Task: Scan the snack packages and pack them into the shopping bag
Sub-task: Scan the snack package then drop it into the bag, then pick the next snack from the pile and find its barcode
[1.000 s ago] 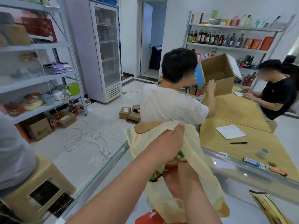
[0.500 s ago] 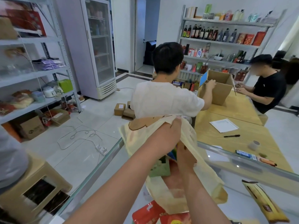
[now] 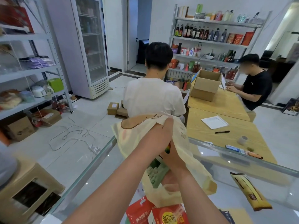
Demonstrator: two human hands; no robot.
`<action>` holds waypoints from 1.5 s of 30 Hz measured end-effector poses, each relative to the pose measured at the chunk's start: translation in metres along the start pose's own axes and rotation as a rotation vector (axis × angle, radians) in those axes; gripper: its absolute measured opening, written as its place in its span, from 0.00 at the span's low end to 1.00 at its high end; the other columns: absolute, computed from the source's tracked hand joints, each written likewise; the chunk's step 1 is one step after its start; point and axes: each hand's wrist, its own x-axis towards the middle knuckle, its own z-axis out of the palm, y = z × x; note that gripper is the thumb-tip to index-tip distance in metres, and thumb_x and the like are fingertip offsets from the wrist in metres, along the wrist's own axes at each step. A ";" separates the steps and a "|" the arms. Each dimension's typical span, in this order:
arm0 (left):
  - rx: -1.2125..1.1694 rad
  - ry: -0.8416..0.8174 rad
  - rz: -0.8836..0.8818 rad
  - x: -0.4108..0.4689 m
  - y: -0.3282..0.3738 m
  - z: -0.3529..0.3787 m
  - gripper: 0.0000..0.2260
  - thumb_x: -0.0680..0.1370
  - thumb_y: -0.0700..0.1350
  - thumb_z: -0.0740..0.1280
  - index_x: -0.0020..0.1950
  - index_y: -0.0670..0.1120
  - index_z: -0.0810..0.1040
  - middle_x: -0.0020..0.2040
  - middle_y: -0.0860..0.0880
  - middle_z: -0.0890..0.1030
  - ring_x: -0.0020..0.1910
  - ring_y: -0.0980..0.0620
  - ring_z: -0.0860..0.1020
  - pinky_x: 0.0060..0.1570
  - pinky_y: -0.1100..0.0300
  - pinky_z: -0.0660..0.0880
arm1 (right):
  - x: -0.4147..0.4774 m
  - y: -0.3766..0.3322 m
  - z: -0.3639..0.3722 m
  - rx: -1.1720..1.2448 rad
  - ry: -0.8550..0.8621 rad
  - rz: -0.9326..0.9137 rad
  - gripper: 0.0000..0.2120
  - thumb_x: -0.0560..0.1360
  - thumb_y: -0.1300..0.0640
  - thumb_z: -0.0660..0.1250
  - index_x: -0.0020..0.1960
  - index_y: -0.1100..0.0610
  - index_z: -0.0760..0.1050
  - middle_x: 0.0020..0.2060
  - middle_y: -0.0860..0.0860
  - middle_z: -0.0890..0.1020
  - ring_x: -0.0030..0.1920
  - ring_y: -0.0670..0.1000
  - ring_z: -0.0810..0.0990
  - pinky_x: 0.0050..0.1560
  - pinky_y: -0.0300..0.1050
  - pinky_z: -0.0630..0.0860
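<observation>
My left hand (image 3: 162, 129) grips the top edge of a pale yellow shopping bag (image 3: 139, 135) and holds it up over the glass counter (image 3: 97, 160). My right hand (image 3: 174, 156) reaches inside the bag's mouth, its fingers mostly hidden, with the edge of a colourful snack package (image 3: 168, 148) at its fingertips. A green snack package (image 3: 156, 174) lies inside the bag under my wrist. Two red snack packages (image 3: 169, 214) lie on the counter below the bag. A long yellow-brown snack package (image 3: 250, 192) lies on the glass to the right.
A person in a white shirt (image 3: 153, 97) sits just beyond the counter, back to me. Another in black (image 3: 256, 88) sits at wooden tables (image 3: 226, 130) with a cardboard box (image 3: 205, 85), paper and pen. A plastic stool (image 3: 29, 189) stands at lower left.
My right hand has gone deeper into the bag with the colourful package. The person in white has set the raised cardboard box down on the table. More of the red packages shows below.
</observation>
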 end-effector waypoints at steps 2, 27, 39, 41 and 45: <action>-0.028 0.014 0.022 0.001 -0.003 0.007 0.26 0.80 0.63 0.54 0.55 0.44 0.80 0.51 0.42 0.82 0.57 0.44 0.78 0.65 0.49 0.70 | -0.005 0.009 -0.008 0.020 -0.018 0.001 0.28 0.75 0.41 0.64 0.72 0.45 0.62 0.66 0.50 0.73 0.68 0.55 0.69 0.69 0.55 0.67; -0.246 -0.434 -0.391 -0.025 -0.019 0.238 0.16 0.80 0.52 0.59 0.43 0.42 0.79 0.41 0.47 0.83 0.34 0.51 0.79 0.35 0.61 0.74 | -0.053 0.211 -0.223 -0.302 0.158 0.385 0.30 0.70 0.44 0.71 0.66 0.60 0.70 0.57 0.57 0.78 0.57 0.57 0.76 0.53 0.47 0.74; -0.705 -0.384 -0.803 -0.055 -0.015 0.339 0.18 0.79 0.59 0.62 0.57 0.46 0.67 0.55 0.43 0.73 0.45 0.42 0.80 0.48 0.46 0.79 | -0.120 0.211 -0.260 0.091 0.413 -0.063 0.15 0.70 0.61 0.71 0.51 0.46 0.71 0.46 0.46 0.71 0.44 0.43 0.74 0.40 0.28 0.71; -0.775 -0.501 -0.833 -0.063 -0.008 0.351 0.23 0.80 0.61 0.59 0.52 0.40 0.74 0.44 0.41 0.82 0.38 0.43 0.81 0.43 0.49 0.78 | -0.130 0.213 -0.264 0.117 0.418 -0.106 0.16 0.70 0.62 0.70 0.51 0.47 0.71 0.47 0.45 0.71 0.45 0.41 0.74 0.44 0.27 0.70; -0.819 -0.493 -0.786 -0.072 0.000 0.374 0.25 0.79 0.62 0.57 0.48 0.41 0.77 0.37 0.42 0.80 0.35 0.46 0.78 0.37 0.54 0.77 | -0.145 0.229 -0.265 0.081 0.433 -0.168 0.14 0.70 0.61 0.72 0.50 0.49 0.72 0.47 0.43 0.70 0.47 0.41 0.73 0.44 0.30 0.72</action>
